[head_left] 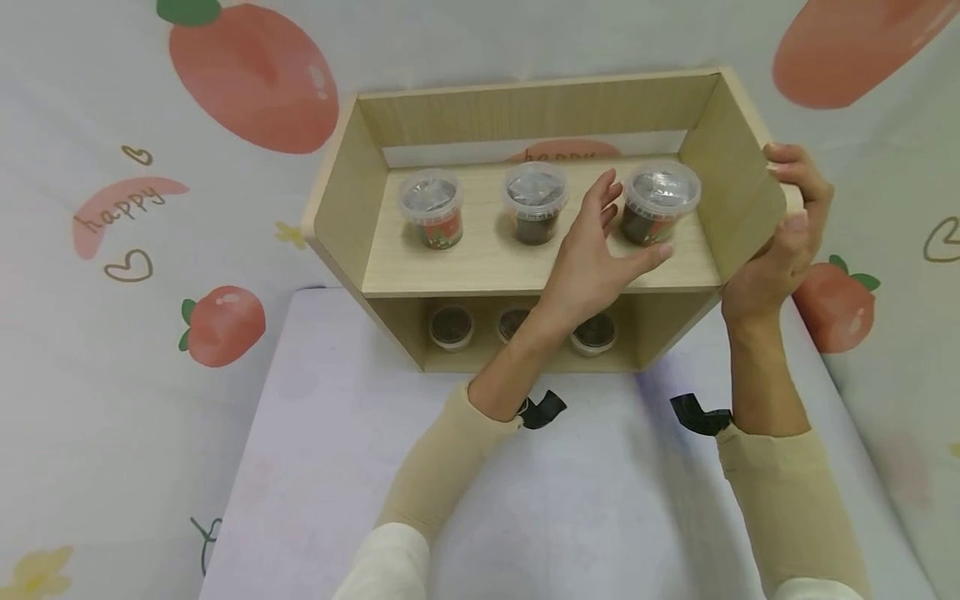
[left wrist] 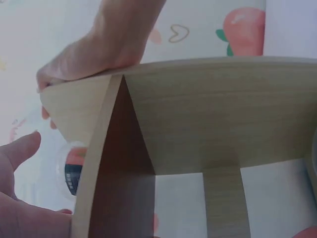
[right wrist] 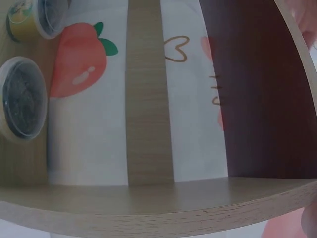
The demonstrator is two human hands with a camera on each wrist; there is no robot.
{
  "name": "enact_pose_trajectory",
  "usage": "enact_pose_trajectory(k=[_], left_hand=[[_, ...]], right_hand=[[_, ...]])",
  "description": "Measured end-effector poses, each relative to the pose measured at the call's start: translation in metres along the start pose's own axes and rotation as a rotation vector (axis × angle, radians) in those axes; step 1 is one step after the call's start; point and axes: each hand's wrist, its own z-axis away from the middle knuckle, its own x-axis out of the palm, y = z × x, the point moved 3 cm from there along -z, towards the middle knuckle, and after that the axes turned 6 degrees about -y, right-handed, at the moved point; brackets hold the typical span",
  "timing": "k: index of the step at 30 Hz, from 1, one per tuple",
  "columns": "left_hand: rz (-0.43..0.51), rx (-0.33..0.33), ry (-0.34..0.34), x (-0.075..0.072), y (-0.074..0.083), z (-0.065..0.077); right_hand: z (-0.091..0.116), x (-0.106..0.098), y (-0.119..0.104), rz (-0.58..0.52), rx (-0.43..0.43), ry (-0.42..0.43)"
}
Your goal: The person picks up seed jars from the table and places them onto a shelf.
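A two-tier wooden shelf point(head_left: 540, 287) stands against the wall. My right hand point(head_left: 783, 221) grips the front edge of its right side panel, the thumb in front and the fingers wrapped round the outside. My left hand point(head_left: 592, 262) reaches over the upper tier, thumb and fingers spread apart beside the rightmost lidded plastic cup point(head_left: 662, 196). In the left wrist view, a gap shows between the left thumb point(left wrist: 25, 148) and that cup point(left wrist: 74, 171). Also on the upper tier are a middle cup point(head_left: 535, 200) with dark contents and a left cup point(head_left: 432, 204) with a red and green label.
Several lidded cups stand on the lower tier, among them a left cup point(head_left: 452, 327) and a right cup point(head_left: 595, 333); my left forearm partly covers the middle one. A white-covered table point(head_left: 315, 433) lies under the shelf. Behind hangs a fruit-printed cloth point(head_left: 90, 100).
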Motion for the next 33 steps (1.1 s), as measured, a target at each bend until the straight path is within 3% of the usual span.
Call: enact_pose_trajectory(k=[3, 9, 17, 22, 27, 33], left_hand=[[-0.049, 0.002, 0.0, 0.003, -0.011, 0.002], [-0.267, 0.076, -0.001, 0.006, -0.028, 0.008], [-0.445, 0.138, 0.007, 0.002, -0.033, 0.029], [-0.564, 0.211, 0.037, -0.004, -0.035, 0.045], [-0.638, 0.255, 0.073, -0.014, -0.042, 0.065], [-0.693, 0.433, 0.13, -0.029, -0.048, 0.085]], right_hand=[[0.0, 0.0, 0.001, -0.002, 0.005, -0.013], [0.004, -0.004, -0.001, 0.013, 0.037, -0.031], [0.002, -0.016, -0.007, -0.049, 0.141, -0.044], [-0.003, -0.032, -0.005, -0.033, 0.233, -0.111], [0.007, -0.048, -0.006, 0.095, 0.308, -0.205], [0.027, -0.066, -0.015, 0.329, 0.289, -0.395]])
